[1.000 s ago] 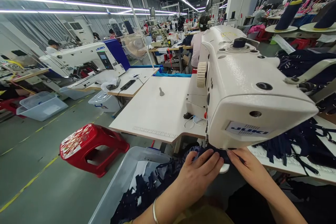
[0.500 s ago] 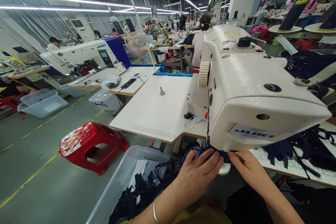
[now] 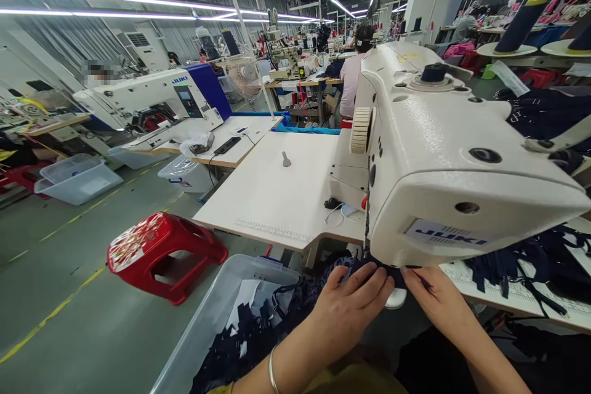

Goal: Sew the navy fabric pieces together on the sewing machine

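Note:
A white JUKI sewing machine (image 3: 429, 154) stands right in front of me, its head over a piece of navy fabric (image 3: 396, 277). My left hand (image 3: 353, 301) lies over the fabric just below the machine head, fingers bent and close together, gripping its edge. On the other side, my right hand (image 3: 431, 295) pinches the fabric between thumb and fingers, partly under the machine head. The machine hides the needle area. Below the hands, the rounded white end of the machine's arm (image 3: 396, 300) shows.
A clear plastic bin (image 3: 184, 332) with navy straps and garments sits at lower left. Beyond it are a red stool (image 3: 166, 258) and a white worktable (image 3: 272, 191) bearing a small grey metal piece (image 3: 286, 160). More navy pieces (image 3: 521, 265) lie at right. A person (image 3: 349, 83) sits ahead.
The view has shifted very slightly. Both hands keep their places on the navy fabric, with no clear movement of the cloth.

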Tool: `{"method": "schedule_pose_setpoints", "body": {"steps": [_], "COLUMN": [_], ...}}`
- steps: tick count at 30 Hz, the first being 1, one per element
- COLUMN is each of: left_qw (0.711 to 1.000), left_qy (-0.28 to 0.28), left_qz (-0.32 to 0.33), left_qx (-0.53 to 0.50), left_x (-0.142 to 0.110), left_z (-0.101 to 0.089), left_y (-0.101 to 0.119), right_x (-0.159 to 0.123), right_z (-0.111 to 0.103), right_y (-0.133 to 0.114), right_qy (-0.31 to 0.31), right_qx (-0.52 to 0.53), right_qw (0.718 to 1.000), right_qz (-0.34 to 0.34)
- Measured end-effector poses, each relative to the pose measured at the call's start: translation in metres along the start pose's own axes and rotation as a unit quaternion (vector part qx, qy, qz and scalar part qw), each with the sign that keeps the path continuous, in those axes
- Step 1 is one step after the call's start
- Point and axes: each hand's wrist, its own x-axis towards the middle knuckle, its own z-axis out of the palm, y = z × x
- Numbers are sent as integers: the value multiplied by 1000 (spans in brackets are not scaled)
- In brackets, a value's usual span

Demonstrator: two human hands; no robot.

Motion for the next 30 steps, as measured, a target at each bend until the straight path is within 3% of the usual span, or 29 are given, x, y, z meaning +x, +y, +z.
{"method": "schedule_pose_setpoints", "body": {"steps": [19, 30], "left_qw": [1000, 999], "left_qy": [6, 16], "left_qz": [-23, -43], "left_qx": [-12, -24], "left_x": [-3, -4], "left_z": [1, 2], "left_y": [3, 3], "right_x": [0, -1], "right_z": [6, 4], "right_y": [4, 4], "right_qy": [36, 22], "right_qx": [-18, -17], "right_qw": [999, 1000], "right_qz": [-10, -1]}}
